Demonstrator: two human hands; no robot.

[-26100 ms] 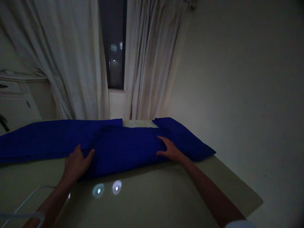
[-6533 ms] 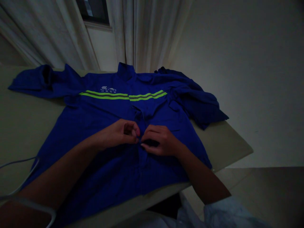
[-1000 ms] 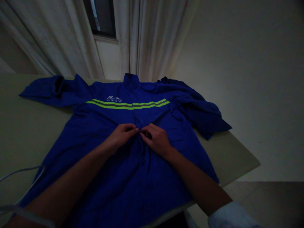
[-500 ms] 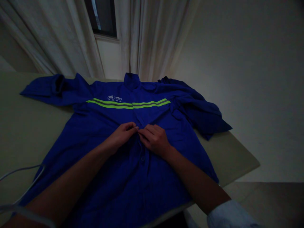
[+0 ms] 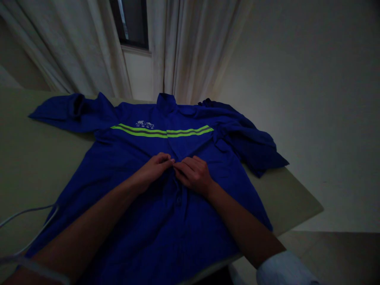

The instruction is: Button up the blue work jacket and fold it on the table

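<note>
A blue work jacket [image 5: 130,225] lies spread front side up, its collar away from me and both sleeves out to the sides. A yellow-green stripe [image 5: 142,132] with a grey band crosses its chest below a white printed logo [image 5: 145,124]. At the middle of the front placket, my left hand [image 5: 156,168] pinches the cloth between thumb and finger. Right beside it, my right hand [image 5: 194,174] is closed on the same placket, fingertips meeting the left ones. The fingers hide what exactly sits between them. Below them a button [image 5: 178,200] shows on the placket.
The jacket rests on a greenish table [image 5: 297,198] whose right corner juts toward the wall [image 5: 311,99]. A white cable [image 5: 26,209] loops at the left, near my forearm. Pale curtains [image 5: 198,47] hang behind, beside a dark window [image 5: 132,23].
Both hands keep their pinch at the same spot on the placket, with barely any finger movement. The whole view has shifted slightly.
</note>
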